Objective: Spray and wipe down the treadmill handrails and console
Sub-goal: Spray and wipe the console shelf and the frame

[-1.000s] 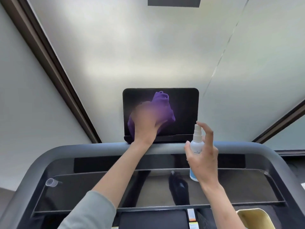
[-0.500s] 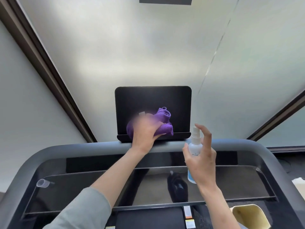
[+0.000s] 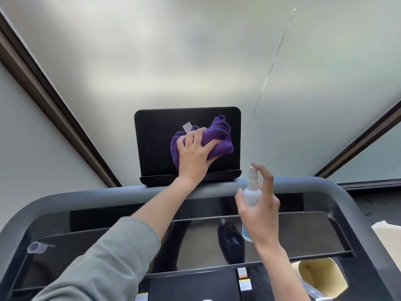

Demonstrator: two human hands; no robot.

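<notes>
Frosted glass wall fills the upper frame; treadmill console [image 3: 195, 242] spans the bottom. Left hand [image 3: 194, 156] clutches a bunched purple cloth [image 3: 217, 137], pressed flat on the black screen [image 3: 152, 144] at centre, likely for wiping pressure. Right hand [image 3: 260, 210] grips the spray bottle [image 3: 251, 192] upright at centre right, index finger over the nozzle, parked clear of the wipe yet ready. Grey front handrail [image 3: 91, 197] sits just below the screen.

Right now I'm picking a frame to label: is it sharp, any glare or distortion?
Head view: left hand and purple cloth sharp, no motion blur; glossy console panel carries reflections; wide-angle lens bows the grey handrail; soft, even light.
</notes>
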